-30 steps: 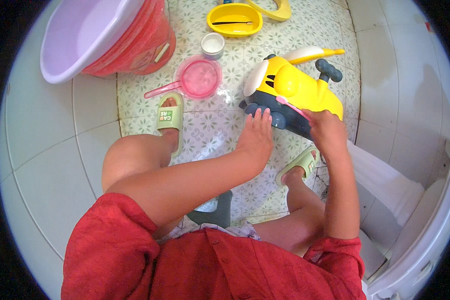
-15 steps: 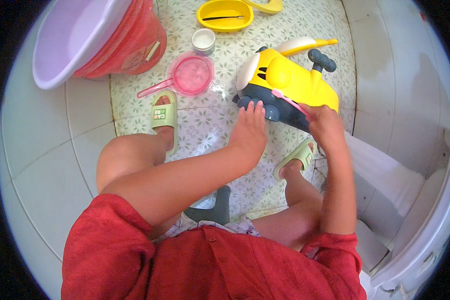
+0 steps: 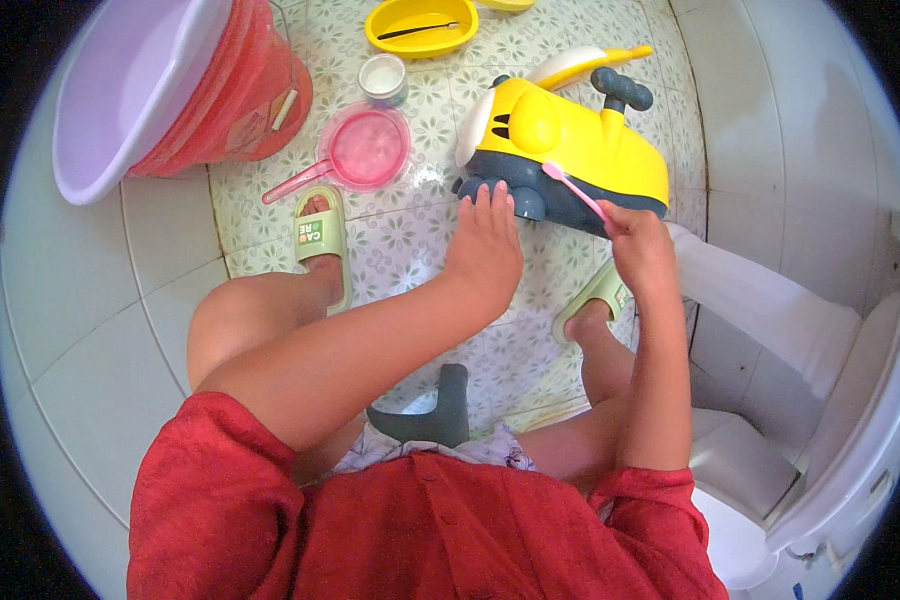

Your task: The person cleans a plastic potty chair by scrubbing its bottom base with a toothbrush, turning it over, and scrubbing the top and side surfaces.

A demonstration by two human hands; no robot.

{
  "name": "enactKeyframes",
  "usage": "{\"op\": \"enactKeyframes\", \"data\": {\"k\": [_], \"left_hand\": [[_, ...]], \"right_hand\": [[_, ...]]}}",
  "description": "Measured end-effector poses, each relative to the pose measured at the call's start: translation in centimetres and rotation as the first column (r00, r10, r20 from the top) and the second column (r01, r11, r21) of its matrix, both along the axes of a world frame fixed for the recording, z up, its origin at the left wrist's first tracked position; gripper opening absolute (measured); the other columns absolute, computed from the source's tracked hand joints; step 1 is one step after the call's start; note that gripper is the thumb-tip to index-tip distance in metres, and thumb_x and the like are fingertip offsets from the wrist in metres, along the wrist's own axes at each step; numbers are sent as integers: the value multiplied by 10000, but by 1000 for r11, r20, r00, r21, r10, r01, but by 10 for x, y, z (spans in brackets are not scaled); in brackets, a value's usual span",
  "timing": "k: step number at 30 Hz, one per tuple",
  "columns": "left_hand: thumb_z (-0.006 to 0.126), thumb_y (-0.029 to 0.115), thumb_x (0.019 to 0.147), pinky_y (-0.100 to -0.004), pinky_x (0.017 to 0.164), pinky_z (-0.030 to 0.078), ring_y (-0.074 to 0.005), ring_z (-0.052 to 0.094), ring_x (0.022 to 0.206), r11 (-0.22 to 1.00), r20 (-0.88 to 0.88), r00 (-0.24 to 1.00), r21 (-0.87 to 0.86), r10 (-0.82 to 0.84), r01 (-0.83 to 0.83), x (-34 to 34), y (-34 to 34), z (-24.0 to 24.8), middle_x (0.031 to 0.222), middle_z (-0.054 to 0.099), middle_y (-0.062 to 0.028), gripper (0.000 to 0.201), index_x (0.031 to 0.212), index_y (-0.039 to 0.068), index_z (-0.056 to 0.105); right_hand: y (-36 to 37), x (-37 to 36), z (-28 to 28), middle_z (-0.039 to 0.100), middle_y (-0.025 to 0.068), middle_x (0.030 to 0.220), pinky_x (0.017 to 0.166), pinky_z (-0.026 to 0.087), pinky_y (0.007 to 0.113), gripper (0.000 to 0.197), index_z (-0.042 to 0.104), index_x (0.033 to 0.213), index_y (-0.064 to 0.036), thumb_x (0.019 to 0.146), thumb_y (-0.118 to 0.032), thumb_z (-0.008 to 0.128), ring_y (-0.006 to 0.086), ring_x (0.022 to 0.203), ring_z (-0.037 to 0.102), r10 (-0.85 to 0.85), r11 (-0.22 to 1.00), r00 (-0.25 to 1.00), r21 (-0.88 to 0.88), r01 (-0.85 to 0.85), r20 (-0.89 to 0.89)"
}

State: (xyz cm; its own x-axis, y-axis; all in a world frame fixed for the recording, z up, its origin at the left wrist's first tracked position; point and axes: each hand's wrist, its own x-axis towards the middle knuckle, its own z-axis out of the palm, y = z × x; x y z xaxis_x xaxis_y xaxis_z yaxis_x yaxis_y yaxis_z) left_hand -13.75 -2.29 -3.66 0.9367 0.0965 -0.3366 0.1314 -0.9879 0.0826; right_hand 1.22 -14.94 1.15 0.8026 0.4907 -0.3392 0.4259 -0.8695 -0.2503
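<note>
A yellow and dark-grey ride-on toy (image 3: 620, 150) with a white front and dark handlebar lies tipped on the floor, its wheels towards me. My left hand (image 3: 485, 245) rests its outstretched fingers against a dark wheel at the toy's front end. In my right hand (image 3: 638, 240) is a pink toothbrush (image 3: 576, 192), gripped by the handle's end. The brush head lies over the toy's dark lower side, near the yellow edge; whether the bristles touch it I cannot tell.
A pink dipper (image 3: 368, 148) and a small white-filled jar (image 3: 382, 76) stand left of the toy. Behind them sits a yellow tray (image 3: 450, 42) holding a black-handled brush. A red bucket (image 3: 220, 120) with a lilac basin (image 3: 130, 90) is at left. A yellow-white part (image 3: 580, 66) lies behind the toy.
The scene has shifted slightly left and up in view. The toothbrush and right hand sit a little higher on the toy's side; my left hand keeps to the wheel.
</note>
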Motion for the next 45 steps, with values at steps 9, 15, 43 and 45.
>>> {"op": "enactKeyframes", "data": {"k": [9,15,43,45], "left_hand": [[529,154,806,-479,1086,266,-389,315,1339,1000,52,998,0,17,-17,-3,0,-2,1447,273,-297,671,1357,-147,294],[518,153,812,-491,1079,268,-380,342,1325,996,-19,999,83,-27,28,-4,-7,12,1423,327,-290,625,1339,-137,347],[545,140,782,-478,1060,307,-381,417,1268,999,50,998,42,-26,24,-5,-5,12,1398,374,-284,570,1271,-136,448],[542,140,786,-479,1060,307,-380,420,1266,999,57,998,44,-19,16,-5,-5,12,1398,375,-281,563,1269,-135,451]], "right_hand": [[-12,-10,-11,650,192,885,713,491,473,223,692,1055,-223,865,-216,575,388,822,626,-18,998,1000,64,17,14],[-8,-22,-30,654,180,855,691,495,464,216,699,1044,-203,857,-191,592,381,810,632,84,995,994,39,-87,75],[-11,-2,-12,650,192,844,689,491,465,235,698,1037,-192,837,-141,584,385,798,630,46,995,997,89,-52,59],[-6,-11,-22,652,189,850,694,493,464,233,698,1038,-191,837,-147,588,386,799,630,74,993,995,85,-79,61]]}}
